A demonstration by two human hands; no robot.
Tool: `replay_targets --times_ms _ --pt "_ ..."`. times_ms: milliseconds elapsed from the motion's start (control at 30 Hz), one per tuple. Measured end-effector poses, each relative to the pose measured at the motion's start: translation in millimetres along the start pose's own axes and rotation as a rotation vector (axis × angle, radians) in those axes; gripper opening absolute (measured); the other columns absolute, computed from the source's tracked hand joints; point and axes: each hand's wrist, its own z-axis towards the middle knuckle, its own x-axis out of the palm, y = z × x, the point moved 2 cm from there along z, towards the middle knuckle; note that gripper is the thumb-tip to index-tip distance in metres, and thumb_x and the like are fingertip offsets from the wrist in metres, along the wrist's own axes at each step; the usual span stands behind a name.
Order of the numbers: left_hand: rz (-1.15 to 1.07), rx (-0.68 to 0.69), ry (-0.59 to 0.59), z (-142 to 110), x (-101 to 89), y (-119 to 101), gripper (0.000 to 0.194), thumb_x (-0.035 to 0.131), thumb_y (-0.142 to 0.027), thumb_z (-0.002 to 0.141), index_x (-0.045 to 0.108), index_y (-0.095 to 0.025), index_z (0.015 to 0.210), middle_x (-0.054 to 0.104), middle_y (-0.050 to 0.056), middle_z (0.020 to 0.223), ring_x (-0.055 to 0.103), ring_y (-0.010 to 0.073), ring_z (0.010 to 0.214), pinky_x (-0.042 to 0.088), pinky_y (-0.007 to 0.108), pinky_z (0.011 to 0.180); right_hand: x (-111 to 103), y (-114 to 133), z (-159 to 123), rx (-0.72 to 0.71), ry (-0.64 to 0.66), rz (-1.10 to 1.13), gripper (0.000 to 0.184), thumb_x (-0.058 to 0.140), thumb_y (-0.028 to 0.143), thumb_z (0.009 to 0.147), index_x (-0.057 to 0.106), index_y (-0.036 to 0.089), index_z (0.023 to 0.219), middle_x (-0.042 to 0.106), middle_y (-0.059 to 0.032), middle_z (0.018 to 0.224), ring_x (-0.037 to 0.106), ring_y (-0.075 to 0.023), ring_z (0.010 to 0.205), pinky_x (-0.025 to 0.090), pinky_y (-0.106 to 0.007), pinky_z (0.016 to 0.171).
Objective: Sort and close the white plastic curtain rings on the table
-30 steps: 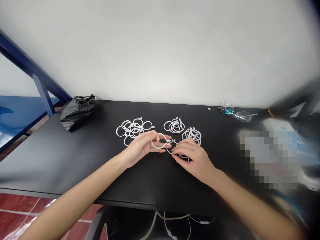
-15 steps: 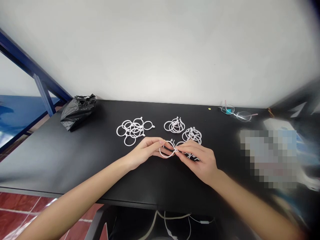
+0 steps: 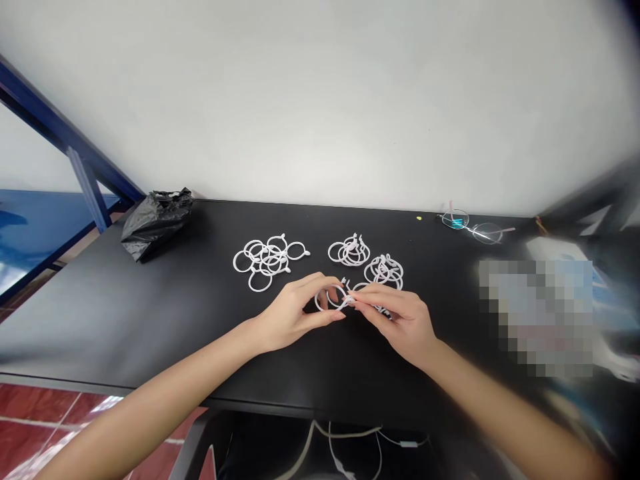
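Note:
White plastic rings with a small tab or clasp are held up between my two hands, over the front half of the black table. My left hand (image 3: 293,310) curls around the round part of the ring (image 3: 317,301), fingers above and thumb low beside its right side. My right hand (image 3: 400,317) pinches the tab end between thumb and fingertips. The held part looks like two overlapping loops; the fingers hide how they join. Behind my right hand lies a pile of similar rings (image 3: 393,267), partly covered by it. Another small cluster (image 3: 350,252) sits just beyond.
A spread group of white rings (image 3: 270,257) lies left of centre on the black table (image 3: 200,293). A crumpled black plastic bag (image 3: 157,223) is at the back left. Eyeglasses (image 3: 470,225) rest by the wall. A blurred-out packet (image 3: 540,313) is at right.
My left hand has shifted its grip: the thumb has moved from the ring's top to below it, and the ring has tilted, showing two loops. My right hand stays nearly in place.

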Motion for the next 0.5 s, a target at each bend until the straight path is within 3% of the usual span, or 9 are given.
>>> replay_targets --times_ms 333,433,500 --pt "0.051 0.007 0.019 0 -1.4 -5 0.037 0.059 -0.037 0.093 0.057 -0.019 0.125 0.065 0.007 0.099 0.063 0.0186 0.087 0.051 0.032 0.084 -1 5 2 -0.009 -0.009 -0.023 0.023 0.061 0.014 0.090 0.075 0.025 0.104 0.077 -0.0032 0.083 0.072 -0.0168 0.070 0.060 -0.029 0.063" --pt "0.268 0.018 0.000 0 -16.0 -6 0.040 0.054 -0.036 0.095 0.051 -0.020 0.132 0.067 0.009 0.105 0.063 0.0222 0.098 0.047 0.036 0.092 -3 4 1 0.057 -0.029 -0.046 0.029 0.058 0.013 0.092 0.071 0.026 0.114 0.078 -0.0042 0.095 0.074 -0.0178 0.081 0.062 -0.030 0.071" --pt "0.476 -0.030 -0.086 0 -34.0 -2 0.041 0.049 -0.037 0.097 0.048 -0.019 0.134 0.068 0.010 0.109 0.061 0.0252 0.103 0.043 0.040 0.096 -4 3 0 0.096 -0.054 -0.043 0.030 0.057 0.014 0.092 0.069 0.025 0.117 0.077 -0.0046 0.101 0.074 -0.0178 0.085 0.063 -0.030 0.074"
